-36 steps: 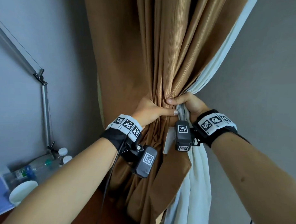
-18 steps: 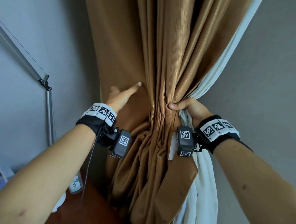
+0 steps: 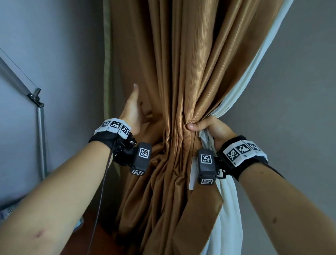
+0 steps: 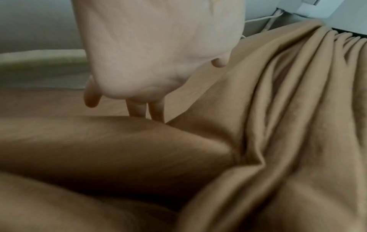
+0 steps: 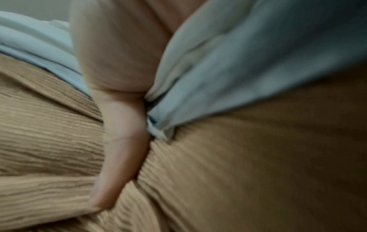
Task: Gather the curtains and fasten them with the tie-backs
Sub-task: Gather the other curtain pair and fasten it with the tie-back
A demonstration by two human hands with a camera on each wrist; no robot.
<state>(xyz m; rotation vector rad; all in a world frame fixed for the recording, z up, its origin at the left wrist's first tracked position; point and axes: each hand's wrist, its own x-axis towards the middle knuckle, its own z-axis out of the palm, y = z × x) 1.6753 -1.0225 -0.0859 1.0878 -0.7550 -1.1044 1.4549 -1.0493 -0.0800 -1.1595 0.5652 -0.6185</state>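
A metal lamp arm (image 3: 39, 126) stands against the grey wall (image 3: 52, 47) at left.

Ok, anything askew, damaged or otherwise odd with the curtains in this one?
Nothing damaged. The right hand grips the brown curtain and white sheer bunched together; the left hand is open against the brown curtain's left side. No tie-back is around the bundle.

The head view looks forward and slightly down from behind both forearms; each wrist view looks along its palm, pressed close; all three share the brown curtain (image 3: 183, 89).
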